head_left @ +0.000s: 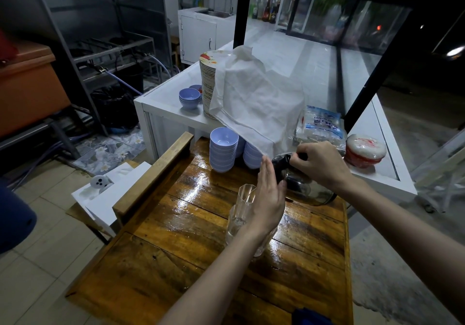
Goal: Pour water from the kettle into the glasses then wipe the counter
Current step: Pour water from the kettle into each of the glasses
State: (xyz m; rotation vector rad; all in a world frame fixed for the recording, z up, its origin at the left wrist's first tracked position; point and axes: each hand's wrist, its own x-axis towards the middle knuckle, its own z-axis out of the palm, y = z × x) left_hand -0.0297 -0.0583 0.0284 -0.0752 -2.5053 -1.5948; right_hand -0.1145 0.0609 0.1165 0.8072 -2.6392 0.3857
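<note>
A shiny steel kettle [305, 186] sits at the far right of the glossy wooden counter [191, 226]. My right hand [322, 163] is closed on the black handle at the kettle's top. My left hand [268, 198] is flat and open, its fingers pressed against the kettle's left side. Two clear glasses stand just left of the kettle: one [245, 195] further back, one [237, 226] nearer me and partly hidden behind my left wrist. A dark blue cloth [310, 317] shows at the counter's near edge.
Stacks of pale blue bowls [222, 149] stand at the counter's far end. A white cloth [254, 103] drapes over a tall stack of plates [206, 85] on the white cart behind. A plastic bag [322, 128] and a red-and-white lidded tub [364, 149] lie to the right.
</note>
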